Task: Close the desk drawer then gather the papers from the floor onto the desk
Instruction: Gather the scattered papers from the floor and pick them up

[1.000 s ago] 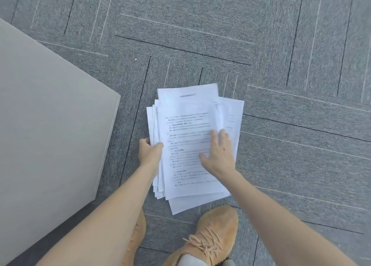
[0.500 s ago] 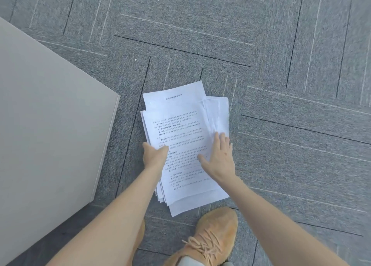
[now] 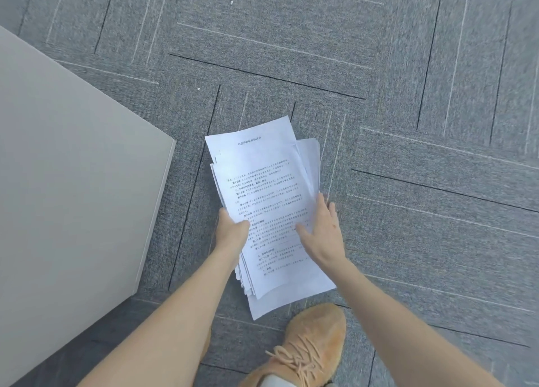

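Note:
A stack of white printed papers (image 3: pixel 268 182) is over the grey carpet, slightly fanned and tilted to the left. My left hand (image 3: pixel 232 230) grips the stack's left edge, thumb on top and fingers underneath. My right hand (image 3: pixel 322 232) is against the stack's right edge, with fingers spread and the thumb resting on the top sheet. The desk (image 3: pixel 67 182) is a pale grey surface at the left, its corner close to the papers. No drawer is in view.
Grey carpet tiles (image 3: pixel 408 153) with dark seams cover the floor to the right and beyond the papers. My tan laced shoe (image 3: pixel 306 348) stands just below the stack. The desk's edge (image 3: pixel 157 208) runs down beside my left forearm.
The sheets have been drawn together into a tighter stack and turned leftward. My left hand has closed on the left edge and my right hand has slid to the right edge.

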